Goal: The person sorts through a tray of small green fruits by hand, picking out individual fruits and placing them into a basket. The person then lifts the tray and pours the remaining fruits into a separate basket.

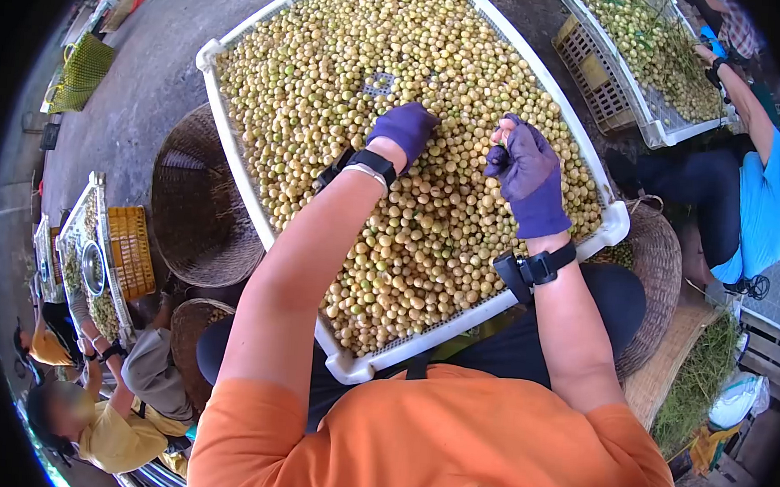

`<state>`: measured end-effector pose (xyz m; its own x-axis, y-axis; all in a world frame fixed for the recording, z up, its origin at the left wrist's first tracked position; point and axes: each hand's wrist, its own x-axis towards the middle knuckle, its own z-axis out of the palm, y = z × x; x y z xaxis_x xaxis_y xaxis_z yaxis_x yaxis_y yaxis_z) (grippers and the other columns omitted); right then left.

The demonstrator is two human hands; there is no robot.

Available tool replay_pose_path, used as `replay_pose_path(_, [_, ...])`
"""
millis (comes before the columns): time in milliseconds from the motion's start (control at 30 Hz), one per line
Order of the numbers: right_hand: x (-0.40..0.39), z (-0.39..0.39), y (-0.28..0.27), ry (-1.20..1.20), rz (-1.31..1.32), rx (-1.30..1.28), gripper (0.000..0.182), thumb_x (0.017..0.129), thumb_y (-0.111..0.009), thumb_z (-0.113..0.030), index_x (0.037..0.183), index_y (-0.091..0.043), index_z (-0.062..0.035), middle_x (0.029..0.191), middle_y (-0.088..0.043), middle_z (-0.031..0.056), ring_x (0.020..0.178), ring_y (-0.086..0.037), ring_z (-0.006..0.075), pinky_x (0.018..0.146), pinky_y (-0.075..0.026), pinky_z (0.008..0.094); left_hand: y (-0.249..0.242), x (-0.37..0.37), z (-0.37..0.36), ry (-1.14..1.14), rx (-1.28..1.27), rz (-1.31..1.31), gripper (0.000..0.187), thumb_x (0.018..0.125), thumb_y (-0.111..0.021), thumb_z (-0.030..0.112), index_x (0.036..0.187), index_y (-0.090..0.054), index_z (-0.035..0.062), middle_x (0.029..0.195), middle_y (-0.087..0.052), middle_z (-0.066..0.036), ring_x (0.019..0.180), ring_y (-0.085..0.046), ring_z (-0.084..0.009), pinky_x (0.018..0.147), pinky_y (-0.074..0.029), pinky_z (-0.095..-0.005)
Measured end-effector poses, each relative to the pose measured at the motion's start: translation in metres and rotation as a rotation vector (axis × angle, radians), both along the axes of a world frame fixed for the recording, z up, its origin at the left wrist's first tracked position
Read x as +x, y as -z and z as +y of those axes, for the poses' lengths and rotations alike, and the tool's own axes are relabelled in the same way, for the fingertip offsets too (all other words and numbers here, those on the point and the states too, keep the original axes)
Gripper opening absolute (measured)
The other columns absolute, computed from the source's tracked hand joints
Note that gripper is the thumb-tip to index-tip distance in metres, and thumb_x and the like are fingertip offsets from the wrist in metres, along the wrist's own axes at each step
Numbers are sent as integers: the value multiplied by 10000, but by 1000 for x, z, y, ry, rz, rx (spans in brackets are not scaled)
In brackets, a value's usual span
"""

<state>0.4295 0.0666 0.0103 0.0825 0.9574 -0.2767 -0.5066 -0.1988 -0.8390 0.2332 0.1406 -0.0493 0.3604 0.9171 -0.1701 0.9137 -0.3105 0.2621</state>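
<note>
A large white-rimmed tray (225,158) lies across my lap, filled with small round yellow-green fruits (424,268). My left hand (404,130), in a purple glove, rests on the fruits near the middle of the tray. Its fingers are curled down and whatever they hold is hidden. To its right, my right hand (528,172), also gloved in purple, is raised just over the fruits with its fingers curled and pinched, bare fingertips showing. Anything in that pinch is too small to name. The mesh bottom shows through a small gap beyond my left hand.
Woven baskets stand at the left (205,205) and right (655,286) of the tray. A co-worker in blue (772,209) reaches over another fruit tray (673,136) at the upper right. More people sit at the lower left by a yellow crate (131,250).
</note>
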Motion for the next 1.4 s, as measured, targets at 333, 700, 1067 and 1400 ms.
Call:
replay_pose_path(333, [1,1,2,4,-31,-13,239,917,-590,-206,1055,-626,-15,822,-635,62,602,-581,119,503,-483,252,-17,11,16,-170,-292,26,204,832,-601,175,929,-694,22,991,-669,-191,938,-646,-355,823,-517,-414])
replay_pose_path(700, [-4,-2,-13,1,-124,-14,239,909,-594,-211,1037,-635,-13,798,-626,44,596,-573,102,496,-473,237,0,-32,35,-269,-89,-15,272,840,-565,321,961,-676,104,1029,-657,-149,941,-629,-334,834,-504,-410])
replay_pose_path(1067, [-4,-2,-10,10,-150,-11,244,906,-597,-219,1033,-641,-15,798,-637,50,594,-577,100,498,-471,229,-5,-5,48,-106,-173,180,285,826,-622,303,971,-689,67,1014,-657,-193,964,-628,-358,854,-497,-436])
replay_pose_path(1400, [-1,-1,-11,36,-135,3,250,914,-594,-232,1014,-633,-7,786,-642,55,566,-566,101,470,-459,234,-20,-48,35,-296,-204,-163,349,834,-566,341,1011,-674,60,1016,-665,-183,948,-638,-326,877,-483,-405])
